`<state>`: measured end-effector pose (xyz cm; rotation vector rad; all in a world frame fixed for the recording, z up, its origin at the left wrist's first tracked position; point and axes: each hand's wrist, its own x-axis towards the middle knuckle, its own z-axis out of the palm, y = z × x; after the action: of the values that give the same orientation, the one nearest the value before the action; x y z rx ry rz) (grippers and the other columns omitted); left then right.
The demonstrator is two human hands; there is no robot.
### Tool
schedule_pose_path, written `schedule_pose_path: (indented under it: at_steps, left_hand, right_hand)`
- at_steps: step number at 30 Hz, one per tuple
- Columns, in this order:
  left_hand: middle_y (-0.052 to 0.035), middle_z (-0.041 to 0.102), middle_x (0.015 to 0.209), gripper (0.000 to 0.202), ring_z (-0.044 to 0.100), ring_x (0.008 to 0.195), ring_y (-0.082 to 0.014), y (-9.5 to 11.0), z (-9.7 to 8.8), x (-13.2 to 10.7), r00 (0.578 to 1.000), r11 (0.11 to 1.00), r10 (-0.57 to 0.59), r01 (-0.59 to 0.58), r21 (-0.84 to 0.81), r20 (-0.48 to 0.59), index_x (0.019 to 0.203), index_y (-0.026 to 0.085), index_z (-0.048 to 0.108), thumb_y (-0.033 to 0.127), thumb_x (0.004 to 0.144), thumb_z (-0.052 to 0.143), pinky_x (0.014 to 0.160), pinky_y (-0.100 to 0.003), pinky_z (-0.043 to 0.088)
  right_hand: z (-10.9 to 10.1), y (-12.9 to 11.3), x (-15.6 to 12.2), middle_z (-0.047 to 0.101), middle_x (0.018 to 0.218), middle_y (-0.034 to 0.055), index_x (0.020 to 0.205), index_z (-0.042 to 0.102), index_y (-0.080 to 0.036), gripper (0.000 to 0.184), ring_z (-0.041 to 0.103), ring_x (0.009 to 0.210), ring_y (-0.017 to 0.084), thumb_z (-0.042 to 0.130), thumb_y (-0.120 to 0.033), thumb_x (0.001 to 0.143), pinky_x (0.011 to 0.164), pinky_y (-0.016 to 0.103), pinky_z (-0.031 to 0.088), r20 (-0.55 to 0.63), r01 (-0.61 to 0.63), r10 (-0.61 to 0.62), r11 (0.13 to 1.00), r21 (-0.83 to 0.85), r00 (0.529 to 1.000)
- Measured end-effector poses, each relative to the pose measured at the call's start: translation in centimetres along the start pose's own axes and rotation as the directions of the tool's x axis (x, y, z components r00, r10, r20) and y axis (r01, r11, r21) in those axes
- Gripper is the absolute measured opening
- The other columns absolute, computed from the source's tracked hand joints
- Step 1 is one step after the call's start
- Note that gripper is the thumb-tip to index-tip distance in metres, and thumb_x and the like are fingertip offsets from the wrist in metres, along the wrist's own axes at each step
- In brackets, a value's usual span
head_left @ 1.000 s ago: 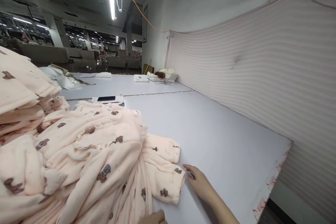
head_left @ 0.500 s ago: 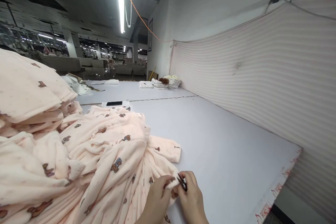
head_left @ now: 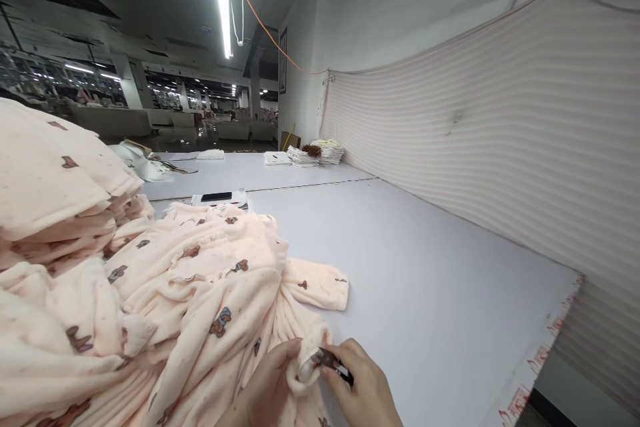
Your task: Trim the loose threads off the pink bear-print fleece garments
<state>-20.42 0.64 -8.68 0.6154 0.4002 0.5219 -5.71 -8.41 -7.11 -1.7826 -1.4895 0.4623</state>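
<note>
A pale pink fleece garment with a bear print lies heaped in front of me, its sleeve stretched out to the right. My left hand is closed on a rolled, tube-like edge of the garment, holding its opening up. In my right hand is a pair of small dark thread snips. Their tips reach the opening of the fabric, close to the left fingers. The tips are partly hidden, so I cannot tell whether they touch a thread.
A pile of the same pink fabric rises at the left. Farther back on the pale table lie a black phone on papers, stacks of white cloth and white material. Striped fabric hangs along the right wall.
The garment edge has been turned so that its opening faces up. Both hands have shifted slightly, and the snips now point left into the opening.
</note>
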Motion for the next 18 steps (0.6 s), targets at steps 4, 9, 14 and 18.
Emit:
schedule_pose_path:
  at_steps: [4,9,14,18]
  left_hand:
    - [-0.0108,0.075,0.089,0.027,0.064,0.100,-0.0264,0.0,-0.6,0.2,1.000,0.997,0.000,0.001,-0.078,0.019,0.091,0.007,0.073,0.021,0.085,0.050,0.100,-0.037,0.038]
    - [-0.0111,0.074,0.087,0.028,0.063,0.099,-0.0267,0.2,-0.8,0.0,0.999,0.996,-0.017,0.020,-0.092,0.030,0.087,0.009,0.072,0.025,0.085,0.050,0.096,-0.036,0.040]
    - [-0.0028,0.064,0.073,0.021,0.061,0.080,-0.0215,0.6,-0.2,-0.4,0.971,0.917,0.145,-0.060,0.394,-0.190,0.072,0.017,0.065,0.036,0.080,0.062,0.080,-0.031,0.045]
    - [-0.0085,0.062,0.098,0.020,0.058,0.093,-0.0237,1.2,0.6,-0.7,0.892,0.515,0.452,-0.257,0.818,-0.004,0.057,0.018,0.057,0.024,0.074,0.065,0.088,-0.030,0.040]
  right_hand:
    - [0.0,-0.6,0.5,0.064,0.083,0.0018,0.091,0.072,-0.026,0.025,0.063,0.078,0.016,0.047,-0.032,0.091,0.068,0.022,0.043,0.003,-0.036,0.037,0.999,-0.033,0.999]
    - [-0.1,-0.4,1.0,0.063,0.082,0.0012,0.091,0.071,-0.025,0.019,0.062,0.078,0.016,0.053,-0.033,0.089,0.069,0.022,0.044,0.061,0.000,-0.001,1.000,0.021,0.998]
    - [-0.2,3.7,3.5,0.062,0.092,0.0028,0.101,0.065,-0.024,0.022,0.062,0.086,0.018,0.049,-0.021,0.086,0.073,0.023,0.046,-0.081,-0.073,0.066,0.993,-0.090,0.995]
    - [0.2,7.9,7.8,0.052,0.130,0.0109,0.121,0.059,-0.026,0.057,0.063,0.074,0.019,0.043,0.000,0.072,0.065,0.030,0.042,-0.161,-0.173,0.144,0.968,-0.183,0.976]
